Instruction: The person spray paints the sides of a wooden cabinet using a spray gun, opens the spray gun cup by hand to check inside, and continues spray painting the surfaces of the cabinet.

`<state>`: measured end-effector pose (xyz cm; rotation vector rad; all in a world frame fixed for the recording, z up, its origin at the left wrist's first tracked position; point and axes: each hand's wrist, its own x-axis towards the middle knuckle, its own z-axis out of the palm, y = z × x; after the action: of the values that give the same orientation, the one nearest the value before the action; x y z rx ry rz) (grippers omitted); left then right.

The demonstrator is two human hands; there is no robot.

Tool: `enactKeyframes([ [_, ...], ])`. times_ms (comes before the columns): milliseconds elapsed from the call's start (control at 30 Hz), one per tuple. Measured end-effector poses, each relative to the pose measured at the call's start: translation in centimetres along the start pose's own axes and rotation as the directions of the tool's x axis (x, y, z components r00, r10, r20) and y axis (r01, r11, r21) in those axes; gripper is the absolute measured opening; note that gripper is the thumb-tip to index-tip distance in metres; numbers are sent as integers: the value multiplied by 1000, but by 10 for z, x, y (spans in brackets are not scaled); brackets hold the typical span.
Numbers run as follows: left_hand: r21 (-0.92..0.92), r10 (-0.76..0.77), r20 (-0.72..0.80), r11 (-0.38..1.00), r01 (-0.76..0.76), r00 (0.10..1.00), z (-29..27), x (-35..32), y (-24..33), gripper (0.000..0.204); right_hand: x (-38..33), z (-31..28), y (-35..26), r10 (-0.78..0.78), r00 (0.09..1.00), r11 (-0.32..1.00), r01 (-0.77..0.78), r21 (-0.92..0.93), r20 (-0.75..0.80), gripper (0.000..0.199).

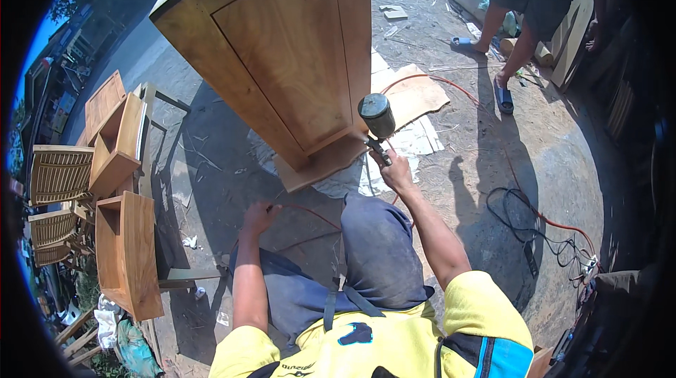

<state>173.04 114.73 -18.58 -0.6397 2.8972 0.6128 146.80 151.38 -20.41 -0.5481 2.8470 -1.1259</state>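
My right hand (398, 171) is closed round the handle of a spray gun (379, 149), whose round dark cup (376, 112) stands on top. The gun points at the lower right part of a tall wooden cabinet (282, 61), close to its base, and a faint mist shows at the nozzle. The cabinet has a framed panel and stands tilted in the view. Lower to the left, beside my knee, my left hand (259, 217) is closed round a red hose (310, 212), which runs from it toward my legs.
Wooden boards (415, 96) and pale sheets (366, 170) lie under the cabinet. Drawers (130, 255) rest on a bench at left, near slatted chairs (62, 175). Black cables (517, 219) coil at right. Another person in sandals (504, 96) stands at the upper right.
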Motion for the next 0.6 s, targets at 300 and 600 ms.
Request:
enactKeyframes([
  [300,-21,-23,9,1000,23,1000,-3,-2,5,45,-14,-95,-84,-143,986,958,159,241,-81,47],
  [600,-96,83,-98,991,-93,992,1,16,26,43,-22,-230,-198,-334,881,859,431,277,-336,22],
])
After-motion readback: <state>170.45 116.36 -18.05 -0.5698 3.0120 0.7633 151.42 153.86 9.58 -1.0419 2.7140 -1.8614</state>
